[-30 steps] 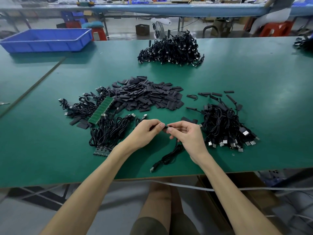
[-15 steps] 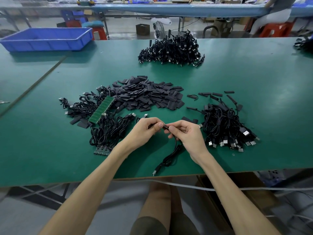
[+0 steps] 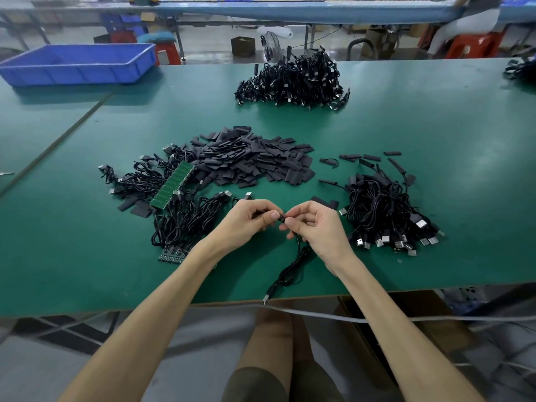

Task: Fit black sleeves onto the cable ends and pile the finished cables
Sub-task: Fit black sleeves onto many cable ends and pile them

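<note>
fingers of left hand and right hand pinch one cable end between them, rest draped onto green bench.

One left hand, one right hand, one cable; three cable heaps; one sleeve mound; one blue bin, upper left.

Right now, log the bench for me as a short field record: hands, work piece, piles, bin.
left hand: pinches what looks like a black sleeve at the cable's end
right hand: pinches the cable near that end
cable run: trails to the table near edge, plug lying there
loose sleeves: heap mid-table
left cable pile: beside left hand
right cable pile: beside right hand
far cable pile: centre back
green board strip: on left pile
blue bin: far left
</note>
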